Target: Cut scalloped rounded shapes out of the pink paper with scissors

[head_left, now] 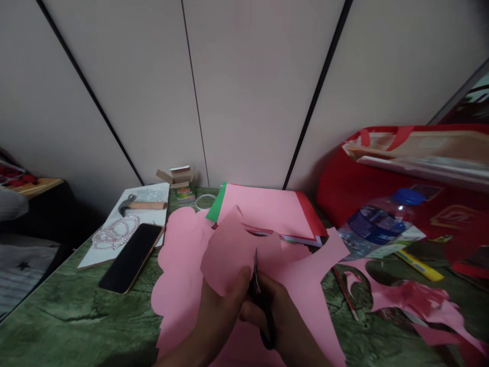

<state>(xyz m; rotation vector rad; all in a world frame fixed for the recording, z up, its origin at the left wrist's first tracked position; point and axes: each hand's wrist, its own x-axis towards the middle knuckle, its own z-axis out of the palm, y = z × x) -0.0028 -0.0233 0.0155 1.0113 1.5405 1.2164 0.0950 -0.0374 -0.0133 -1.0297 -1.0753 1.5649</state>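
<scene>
My left hand (225, 308) grips a piece of pink paper (225, 250), thumb on its near side. Black-handled scissors (263, 311) are held in my right hand (275, 306), their blades pointing up and away against the paper's right part. A strip of the same pink paper seems to stretch off to the right of the blades. Beneath both hands lie large pink sheets (305, 316). Rounded pink cut-outs (171, 290) overlap along the left side of those sheets.
On the left are a phone (132, 257), a claw hammer (143, 205) and beaded strands (114, 232) on a white sheet. Behind sit a small open box (184, 191) and stacked coloured paper (263, 209). A bottle (378, 221), red bag (412, 188), yellow cutter (420, 265) and paper scraps (416, 300) lie right.
</scene>
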